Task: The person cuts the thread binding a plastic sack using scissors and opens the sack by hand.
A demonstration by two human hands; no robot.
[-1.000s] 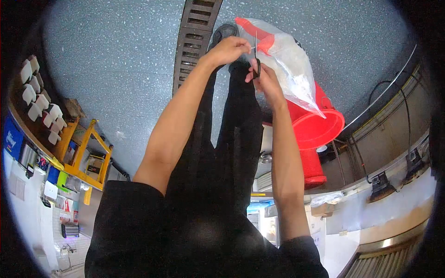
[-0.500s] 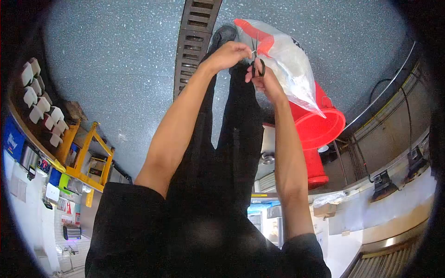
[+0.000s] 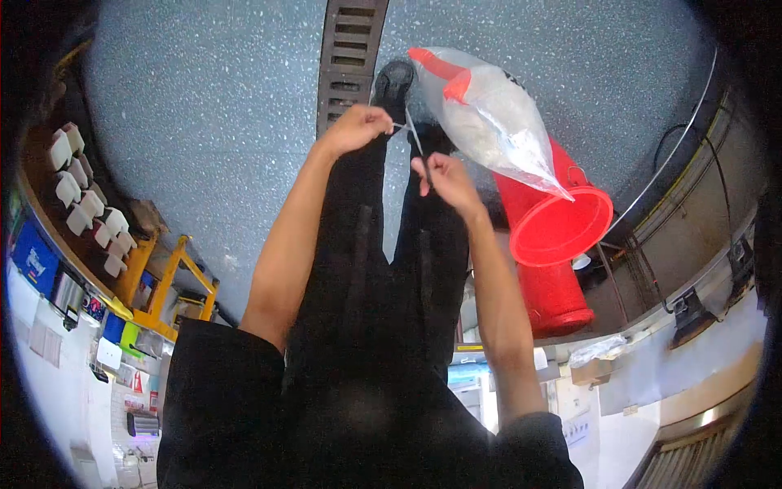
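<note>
My right hand grips a pair of scissors, its fingers around the dark handles and the blades pointing away from me. In my left hand, the fingertips pinch a thin white strand that reaches to the blades; its exact kind is too small to tell. Just right of both hands lies a full, clear plastic bag with red-orange markings and pale contents. Its pointed end rests over a red bucket whose open mouth faces me.
Beneath me runs a slotted floor drain across the speckled grey floor. My dark shoe stands beside it. At left are a yellow frame and several white containers. Another red container stands below the bucket.
Both hands have moved nearer to my body, the left one also leftward. The scissors have swung to tilt left, with their blades now at the white strand. The bag looks still.
</note>
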